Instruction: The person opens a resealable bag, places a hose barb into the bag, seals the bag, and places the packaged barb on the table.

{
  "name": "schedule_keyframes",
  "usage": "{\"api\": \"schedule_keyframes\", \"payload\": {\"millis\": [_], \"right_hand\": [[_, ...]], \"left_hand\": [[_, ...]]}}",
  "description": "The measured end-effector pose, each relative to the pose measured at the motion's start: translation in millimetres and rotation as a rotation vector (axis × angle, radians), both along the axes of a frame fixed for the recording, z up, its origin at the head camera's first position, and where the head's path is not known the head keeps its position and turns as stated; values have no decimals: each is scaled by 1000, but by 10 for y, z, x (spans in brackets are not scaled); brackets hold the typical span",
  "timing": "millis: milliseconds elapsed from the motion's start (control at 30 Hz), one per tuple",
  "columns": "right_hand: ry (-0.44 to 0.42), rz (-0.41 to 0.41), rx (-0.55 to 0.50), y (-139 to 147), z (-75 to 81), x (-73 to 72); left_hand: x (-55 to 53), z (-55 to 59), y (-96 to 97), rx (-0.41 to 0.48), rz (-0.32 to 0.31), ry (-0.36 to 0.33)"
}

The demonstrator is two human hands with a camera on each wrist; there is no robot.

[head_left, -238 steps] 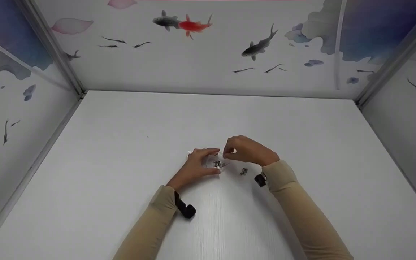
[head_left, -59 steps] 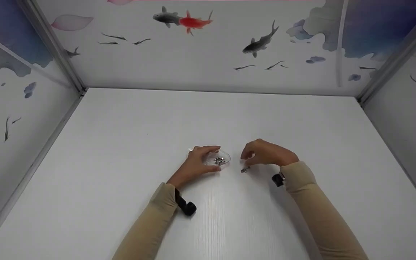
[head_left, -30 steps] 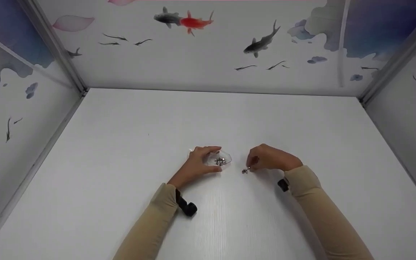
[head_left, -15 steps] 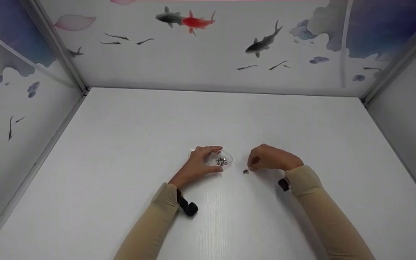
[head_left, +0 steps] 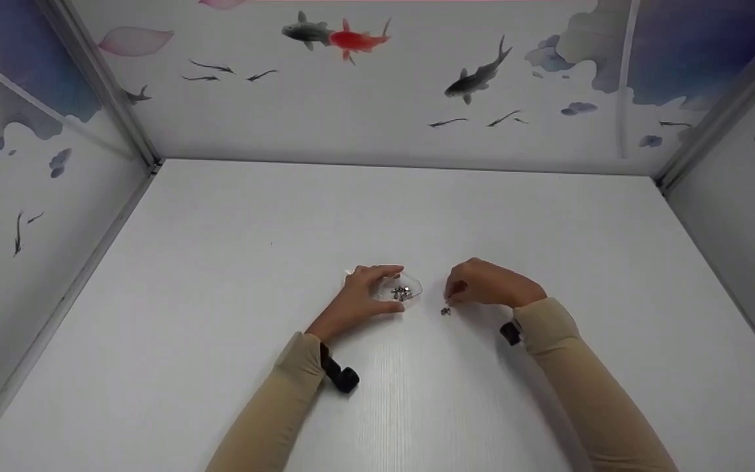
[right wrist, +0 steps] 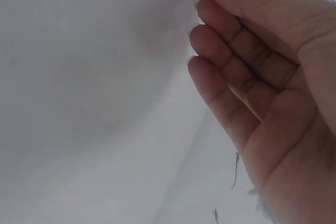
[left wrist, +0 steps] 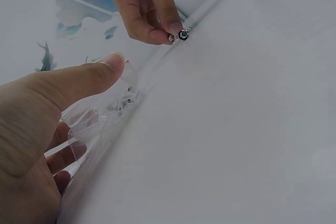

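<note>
My left hand (head_left: 358, 296) curls around a clear plastic bag (left wrist: 97, 114), thumb on one side and fingers on the other, its mouth spread toward the right. Inside the bag lie several small shiny metal pieces (head_left: 402, 293), too small to name. To the right, a little heap of similar metal pieces (head_left: 445, 312) lies on the table. Directly over it is my right hand (head_left: 487, 282), thumb and index fingertips pinched at a small silvery metal piece (left wrist: 172, 39). In the right wrist view the other fingers (right wrist: 220, 77) are loosely bent, and the pinched tips fall outside the frame.
The white tabletop (head_left: 377, 406) extends around both hands. Printed panels with fish and petals (head_left: 351, 85) enclose it at the back and both sides. A black wrist camera (head_left: 341, 379) sits on the left forearm, another (head_left: 510, 334) on the right.
Earlier my right hand was at the bag's mouth; it has since moved right to the heap, which looks smaller. Over the last half second it shifts slightly up and left. My left hand keeps its hold.
</note>
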State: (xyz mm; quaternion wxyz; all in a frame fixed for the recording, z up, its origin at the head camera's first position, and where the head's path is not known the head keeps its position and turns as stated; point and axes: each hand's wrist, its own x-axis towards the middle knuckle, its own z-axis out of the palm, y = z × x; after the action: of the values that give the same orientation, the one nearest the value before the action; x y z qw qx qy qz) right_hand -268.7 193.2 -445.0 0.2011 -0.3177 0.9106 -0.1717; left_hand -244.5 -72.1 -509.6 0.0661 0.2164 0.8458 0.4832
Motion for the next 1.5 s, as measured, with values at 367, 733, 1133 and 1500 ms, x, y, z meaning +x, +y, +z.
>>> {"api": "schedule_keyframes", "payload": {"millis": [367,733,1133,1500], "right_hand": [[74,-2,-33,-129,92,-32],[193,100,-152,-256,117,-66],[177,126,-209,-393,131,-65],[190,134,-216,-449,102,-74]], "left_hand": [[-12,9,-4,4,-10,11],[-17,6,-7,-7,-8,11],[15,15,-19,28,-16,-44],[9,-1,-13,16,-11,-48]]}}
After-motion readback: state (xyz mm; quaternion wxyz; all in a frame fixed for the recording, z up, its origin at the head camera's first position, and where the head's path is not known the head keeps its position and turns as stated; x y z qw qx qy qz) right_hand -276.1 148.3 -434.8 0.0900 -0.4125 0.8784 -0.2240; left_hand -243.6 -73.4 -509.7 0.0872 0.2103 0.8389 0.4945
